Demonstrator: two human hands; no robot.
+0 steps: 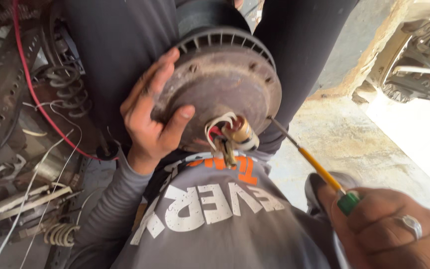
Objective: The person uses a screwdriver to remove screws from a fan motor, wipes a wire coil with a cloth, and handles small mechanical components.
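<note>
Head view, looking down your own lap. Your left hand [151, 115] grips the round, rust-brown metal motor housing with the slotted grey rim [225, 74], fingers spread over its left edge and the thumb pressed on its flat face. That housing rests between your dark-trousered legs [110, 45], just above the hem of your grey shirt with white and orange lettering [215, 209].

Your right hand [389, 224], a silver ring [410, 224] on one finger, is closed round the green end of a slim screwdriver with a yellow shank [319, 169]. Its thin metal tip touches the housing's lower right rim.

A bundle of white and red wires with a small brass-coloured cylindrical part [232, 134] hangs from the middle of the housing face, close to your thumb.

Left side: a red cable [31, 84] runs down past coiled springs [70, 89] and perforated metal strips [1, 89]. Right side: pale concrete floor [374, 144], brightly sunlit.
</note>
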